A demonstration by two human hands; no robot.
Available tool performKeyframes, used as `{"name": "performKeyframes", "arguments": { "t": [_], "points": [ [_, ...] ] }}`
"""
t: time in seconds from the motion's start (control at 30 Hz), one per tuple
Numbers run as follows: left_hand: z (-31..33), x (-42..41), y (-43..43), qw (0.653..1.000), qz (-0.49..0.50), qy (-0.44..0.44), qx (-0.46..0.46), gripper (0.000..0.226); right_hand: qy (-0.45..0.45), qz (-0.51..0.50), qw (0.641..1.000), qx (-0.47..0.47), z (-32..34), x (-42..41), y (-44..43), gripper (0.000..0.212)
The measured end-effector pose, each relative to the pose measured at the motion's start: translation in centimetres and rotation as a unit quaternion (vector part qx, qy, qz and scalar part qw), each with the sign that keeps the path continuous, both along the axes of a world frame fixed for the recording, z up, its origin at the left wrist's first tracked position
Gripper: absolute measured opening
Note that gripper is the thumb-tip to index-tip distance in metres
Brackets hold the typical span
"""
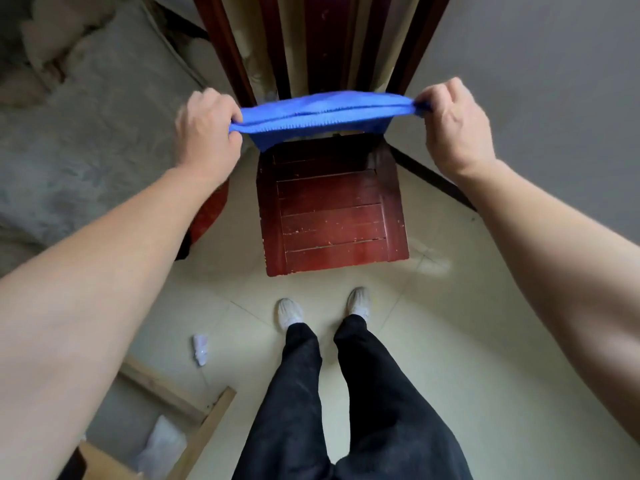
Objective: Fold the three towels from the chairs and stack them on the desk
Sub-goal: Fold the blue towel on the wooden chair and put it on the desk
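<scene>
Both hands, left hand and right hand, pinched the blue towel's ends taut above the chair. Uneven tension could probably skew the fold or slip a corner

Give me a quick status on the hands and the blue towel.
Left hand and right hand each shut on an end of the blue towel. Towel stretched taut above the red wooden chair. Nothing in the way.
</scene>
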State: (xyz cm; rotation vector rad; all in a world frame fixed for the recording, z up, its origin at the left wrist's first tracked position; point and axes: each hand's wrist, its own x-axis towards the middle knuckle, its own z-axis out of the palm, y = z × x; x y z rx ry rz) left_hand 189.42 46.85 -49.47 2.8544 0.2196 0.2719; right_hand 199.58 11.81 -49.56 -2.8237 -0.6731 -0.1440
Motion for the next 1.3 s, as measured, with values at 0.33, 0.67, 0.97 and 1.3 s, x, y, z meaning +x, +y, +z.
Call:
{"name": "performKeyframes", "arguments": {
  "t": [0.33,0.67,0.97,1.3],
  "points": [
    [-13.3,-14.0,-7.6,0.928,-0.004,0.372,-0.028,0.032,0.285,0.021,0.942,-0.176,-12.1,-11.0,-4.1,0.028],
    [-16.1,-17.6,-9.9,0.886,0.019,0.462,-0.039,0.034,0.413,0.014,0.876,-0.248,-15.0,-14.7,-6.4,0.032],
    [-19.9,-9.9,-6.3,0.841,0.267,0.319,-0.347,0.02,0.453,-0.233,0.858,0.063,-17.8,-6.9,-2.4,0.015],
    [-26.0,-2.5,-2.3,0.763,0.371,0.145,-0.51,0.018,0.438,-0.342,0.769,0.316,-25.4,0.0,-0.4,0.03]
  ]
}}
